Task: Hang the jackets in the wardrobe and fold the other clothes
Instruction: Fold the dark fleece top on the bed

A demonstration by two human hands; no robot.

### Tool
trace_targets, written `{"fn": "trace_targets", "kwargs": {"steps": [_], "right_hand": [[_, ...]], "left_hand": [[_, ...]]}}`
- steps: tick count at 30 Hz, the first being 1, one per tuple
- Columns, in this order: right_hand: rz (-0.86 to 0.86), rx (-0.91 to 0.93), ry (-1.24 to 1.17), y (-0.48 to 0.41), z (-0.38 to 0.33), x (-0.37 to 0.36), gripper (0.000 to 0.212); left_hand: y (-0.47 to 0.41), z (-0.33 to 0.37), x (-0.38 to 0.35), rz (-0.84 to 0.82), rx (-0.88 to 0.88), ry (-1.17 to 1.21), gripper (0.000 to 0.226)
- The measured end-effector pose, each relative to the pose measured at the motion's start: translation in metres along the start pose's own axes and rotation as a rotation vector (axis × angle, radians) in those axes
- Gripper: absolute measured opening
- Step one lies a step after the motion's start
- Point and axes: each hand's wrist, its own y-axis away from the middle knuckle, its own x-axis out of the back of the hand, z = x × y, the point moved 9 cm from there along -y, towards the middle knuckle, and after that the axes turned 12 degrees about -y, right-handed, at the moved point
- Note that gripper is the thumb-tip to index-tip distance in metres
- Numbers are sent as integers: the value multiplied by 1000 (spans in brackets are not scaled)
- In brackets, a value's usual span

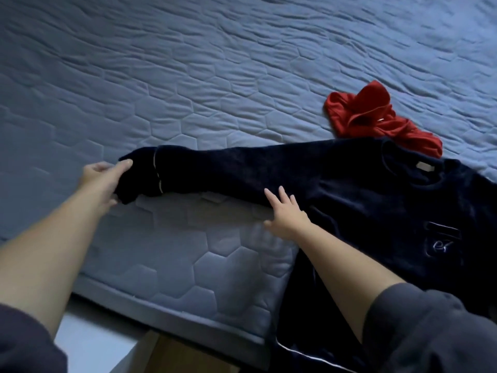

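Item: dark navy top (376,200), plush fabric, long sleeves, round collar (411,168) w/ small pale label (425,166) inside, pale piping at the cuff (139,173), chest pocket (443,243) w/ stitched lettering, illegible. Location: flat, front up, on the bed (188,76) at its near edge, right part; hem end hangs over that edge. Orientation: body runs collar toward the far side, hem toward the near edge. One sleeve (228,173) is stretched out straight, long axis approx. parallel to the near edge, cuff pointing left. Left hand (100,181): grips the cuff end, thumb on top, fingers curled under, cuff raised slightly off the bed. Right hand (285,214): flat, fingers straight and spread, lying on the lower edge of the sleeve near the underarm; holds nothing. Other: crumpled red garment (376,117) on the bed just beyond the collar, touching or overlapping the shoulder; can't tell which. Bed cover is blue, quilted in hexagons.
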Motion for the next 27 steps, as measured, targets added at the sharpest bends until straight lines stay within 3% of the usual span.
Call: {"fn": "trace_targets", "kwargs": {"steps": [2,5,7,8,10,11,13,15,17,18,21,23,24,27], "right_hand": [[-30,-26,24,-5,4,-9,80],[50,-5,76,-10,2,-9,78],[106,19,112,-14,-3,-6,78],[132,30,130,-16,-7,-5,78],[186,60,152,-18,-16,-2,80],[198,78,149,-20,-22,-2,82],[148,97,115,-24,-32,-9,84],[75,92,114,-28,-40,-15,80],[114,151,187,-30,-54,-9,66],[176,217,216,-30,-64,-4,57],[381,389,158,-24,-93,15,56],[435,382,122,-28,-98,21,62],[386,333,127,-35,-94,17,63],[51,135,148,-56,-70,-17,63]], "left_hand": [[-3,-15,-12,-46,63,16,16],[-10,-33,-7,141,7,-102,24],[-14,-39,-11,147,3,-157,20],[-17,-44,-15,114,47,-200,25],[-24,-61,-21,29,198,-230,60],[-25,-65,-23,-28,246,-218,68],[-24,-63,-31,-179,251,-195,62],[-22,-44,-33,-240,116,-197,41],[-20,-11,-22,-123,-129,-153,11],[-17,6,-12,-52,-213,-83,7],[-24,32,19,50,-210,331,22],[-35,41,31,74,-213,384,14],[-40,42,32,68,-226,258,9],[-57,6,19,63,-203,-451,12]]}}
